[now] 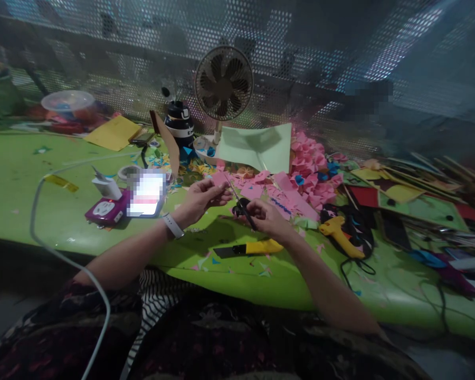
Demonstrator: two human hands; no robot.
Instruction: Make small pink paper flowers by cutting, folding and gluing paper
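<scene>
My right hand (271,219) is closed around the black handles of a pair of scissors (243,207), whose thin blades point up and to the left. My left hand (206,199), with a pale band on its wrist, has its fingers pinched beside the blade tips. What lies in that pinch is too small to make out. Cut pieces of pink paper (253,191) lie just beyond both hands. Below them on the green table cover (206,274) rests a cutter knife with a yellow handle (264,246) and a dark blade.
At right are a yellow glue gun (342,235), a heap of pink paper pieces (311,163) and sticks. A lit phone (145,192) leans by a purple power strip (106,208) at left. Behind stand a fan (224,83), a black bottle (179,126) and a pale green sheet (257,145).
</scene>
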